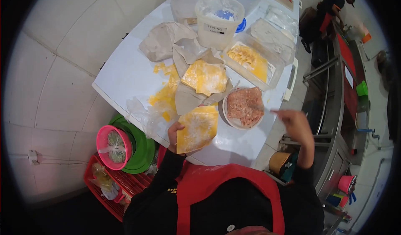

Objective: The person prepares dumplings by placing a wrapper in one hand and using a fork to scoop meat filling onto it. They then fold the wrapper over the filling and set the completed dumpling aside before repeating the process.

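- White bench (234, 153): tub (215, 39) labelled "TEPUNG KAN…", blue item (224, 14) inside
- Box (236, 71) of yellow pieces (242, 55)
- Bowl (225, 113) of minced meat (244, 105); right hand (294, 124) beside, blurred, grip unclear
- Left hand (174, 132) clamped on yellow sheet (197, 128) near bowl

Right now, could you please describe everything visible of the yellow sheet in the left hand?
The yellow sheet looks like dough, roughly square, patched with white powder. The left hand grips its left edge, holding it broad face up over the table, left of the meat bowl. Whether it is layered or touches the table is unclear.
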The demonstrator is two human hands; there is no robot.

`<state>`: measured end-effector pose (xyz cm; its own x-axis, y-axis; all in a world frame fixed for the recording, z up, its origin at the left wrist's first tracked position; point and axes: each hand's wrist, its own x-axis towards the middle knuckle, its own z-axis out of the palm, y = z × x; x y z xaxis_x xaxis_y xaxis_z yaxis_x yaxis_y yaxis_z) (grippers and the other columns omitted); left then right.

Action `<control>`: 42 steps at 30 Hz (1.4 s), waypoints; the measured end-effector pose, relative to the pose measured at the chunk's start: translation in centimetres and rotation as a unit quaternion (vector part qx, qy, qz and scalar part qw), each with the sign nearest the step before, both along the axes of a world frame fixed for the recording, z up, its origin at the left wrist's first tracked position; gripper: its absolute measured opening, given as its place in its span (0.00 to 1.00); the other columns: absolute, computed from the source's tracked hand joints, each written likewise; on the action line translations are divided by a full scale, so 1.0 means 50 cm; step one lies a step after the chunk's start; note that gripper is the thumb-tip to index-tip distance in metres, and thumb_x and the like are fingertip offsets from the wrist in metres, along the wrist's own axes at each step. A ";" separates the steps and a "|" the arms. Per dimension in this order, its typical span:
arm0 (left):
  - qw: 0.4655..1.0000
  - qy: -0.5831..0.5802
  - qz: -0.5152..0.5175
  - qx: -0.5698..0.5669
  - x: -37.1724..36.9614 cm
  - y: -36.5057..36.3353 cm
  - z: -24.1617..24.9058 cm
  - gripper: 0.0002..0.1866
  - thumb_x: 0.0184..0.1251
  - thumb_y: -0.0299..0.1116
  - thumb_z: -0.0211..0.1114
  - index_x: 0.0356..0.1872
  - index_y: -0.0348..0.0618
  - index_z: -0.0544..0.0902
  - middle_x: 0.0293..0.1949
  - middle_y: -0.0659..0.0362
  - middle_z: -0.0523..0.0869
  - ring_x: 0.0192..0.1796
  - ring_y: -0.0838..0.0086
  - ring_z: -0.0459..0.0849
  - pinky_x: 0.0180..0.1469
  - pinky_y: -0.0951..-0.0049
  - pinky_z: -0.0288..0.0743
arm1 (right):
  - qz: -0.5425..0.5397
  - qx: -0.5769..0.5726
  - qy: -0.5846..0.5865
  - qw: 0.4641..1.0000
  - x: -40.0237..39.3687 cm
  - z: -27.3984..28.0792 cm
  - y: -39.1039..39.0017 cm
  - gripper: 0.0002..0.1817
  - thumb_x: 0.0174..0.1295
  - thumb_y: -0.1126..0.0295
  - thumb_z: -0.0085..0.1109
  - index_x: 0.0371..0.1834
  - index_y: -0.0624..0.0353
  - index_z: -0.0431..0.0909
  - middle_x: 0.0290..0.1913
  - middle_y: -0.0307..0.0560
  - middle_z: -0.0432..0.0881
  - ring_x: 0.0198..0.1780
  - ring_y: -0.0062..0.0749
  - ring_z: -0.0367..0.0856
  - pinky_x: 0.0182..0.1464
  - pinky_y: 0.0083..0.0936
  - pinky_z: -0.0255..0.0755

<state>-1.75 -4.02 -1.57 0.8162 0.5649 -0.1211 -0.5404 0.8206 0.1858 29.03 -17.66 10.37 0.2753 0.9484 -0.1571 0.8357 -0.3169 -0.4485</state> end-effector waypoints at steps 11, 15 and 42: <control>0.991 -0.011 -0.132 0.000 0.087 0.024 -0.034 0.42 0.44 0.35 0.51 0.68 0.36 0.57 0.65 0.47 0.66 0.63 0.54 0.69 0.67 0.57 0.61 | -0.284 0.175 0.297 0.895 -0.131 -0.275 -0.091 0.19 0.64 0.67 0.56 0.56 0.63 0.74 0.39 0.43 0.83 0.42 0.22 0.78 0.47 0.21 0.70; 0.995 -0.009 -0.097 -0.024 0.087 0.008 -0.049 0.42 0.44 0.35 0.51 0.68 0.35 0.57 0.64 0.46 0.68 0.62 0.53 0.71 0.66 0.56 0.61 | -0.337 0.258 0.295 0.856 -0.113 -0.286 -0.022 0.19 0.65 0.62 0.54 0.53 0.64 0.77 0.42 0.49 0.83 0.45 0.25 0.79 0.50 0.22 0.69; 0.985 -0.037 -0.145 -0.089 0.087 -0.024 -0.052 0.44 0.42 0.40 0.50 0.70 0.45 0.56 0.66 0.48 0.65 0.63 0.55 0.69 0.64 0.52 0.62 | -0.068 -0.063 -0.170 0.981 -0.172 -0.083 -0.056 0.21 0.46 0.77 0.54 0.46 0.46 0.82 0.27 0.50 0.81 0.28 0.45 0.81 0.31 0.37 0.75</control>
